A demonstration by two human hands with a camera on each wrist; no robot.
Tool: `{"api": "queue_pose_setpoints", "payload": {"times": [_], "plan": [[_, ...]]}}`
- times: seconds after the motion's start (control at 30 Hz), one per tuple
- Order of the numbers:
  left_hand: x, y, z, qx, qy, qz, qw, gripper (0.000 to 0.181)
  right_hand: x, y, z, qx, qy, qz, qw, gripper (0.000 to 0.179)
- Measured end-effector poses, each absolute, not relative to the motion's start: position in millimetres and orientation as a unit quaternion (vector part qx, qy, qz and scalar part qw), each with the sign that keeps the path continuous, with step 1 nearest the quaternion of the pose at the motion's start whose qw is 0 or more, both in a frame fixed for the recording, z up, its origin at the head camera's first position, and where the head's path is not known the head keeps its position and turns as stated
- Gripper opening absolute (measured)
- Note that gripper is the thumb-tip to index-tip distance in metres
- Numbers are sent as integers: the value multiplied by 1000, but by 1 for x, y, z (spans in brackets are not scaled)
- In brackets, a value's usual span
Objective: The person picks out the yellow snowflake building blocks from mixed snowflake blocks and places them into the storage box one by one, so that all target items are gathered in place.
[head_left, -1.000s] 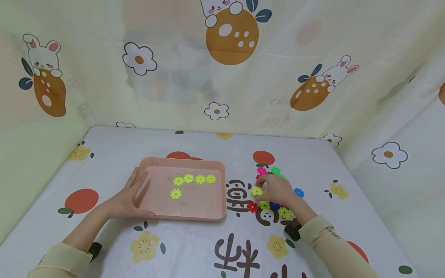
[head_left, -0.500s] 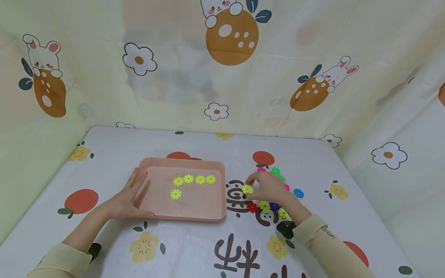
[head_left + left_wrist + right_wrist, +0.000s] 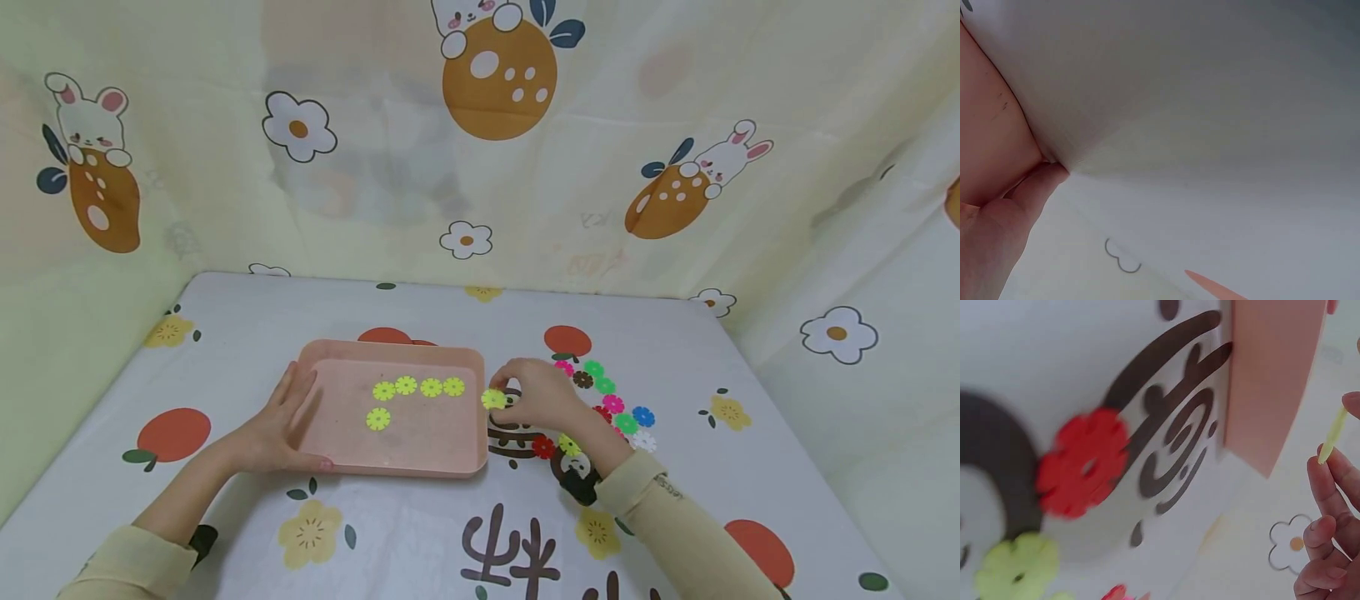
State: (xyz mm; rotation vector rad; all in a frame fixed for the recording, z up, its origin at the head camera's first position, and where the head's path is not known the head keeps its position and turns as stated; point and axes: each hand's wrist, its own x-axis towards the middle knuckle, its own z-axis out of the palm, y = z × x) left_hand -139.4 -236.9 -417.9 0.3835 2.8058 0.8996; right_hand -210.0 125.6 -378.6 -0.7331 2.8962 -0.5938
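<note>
My left hand [image 3: 273, 429] rests at the near left corner of a shallow pink tray [image 3: 405, 462]. Its fingers lie fairly straight along the left side, and the thumb lies along the front rim. Several yellow-green flower-shaped plastic discs [image 3: 378, 419] lie inside the tray. My right hand [image 3: 536, 392] pinches another yellow-green flower disc [image 3: 493, 399] between thumb and fingers, right at the tray's right rim. In the right wrist view this flower disc [image 3: 1334, 434] shows edge-on between the fingertips, beside the tray wall [image 3: 1272, 381].
Right of the tray, loose flower discs lie scattered: a red one [image 3: 543, 447], a yellow-green one [image 3: 569, 445], a blue one [image 3: 643, 417], green ones [image 3: 604, 386] and others. The right forearm overlaps part of this group. A patterned cloth [image 3: 405, 533] covers the table, with a printed curtain [image 3: 360, 192] behind.
My right hand has moved left from the loose discs to the tray's right rim, carrying the yellow-green flower disc. The left hand and tray have stayed put.
</note>
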Motion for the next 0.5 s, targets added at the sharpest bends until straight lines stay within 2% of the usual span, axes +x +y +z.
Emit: {"api": "queue_pose_setpoints", "payload": {"times": [0.27,0.5], "plan": [[-140,-237,-418,128,941,301,85,123,-216,98,-375,-274,943,-181,57,34],[-139,-237,-417,127,941,302,84,123,-222,77,-379,-293,934,-182,91,31]]}}
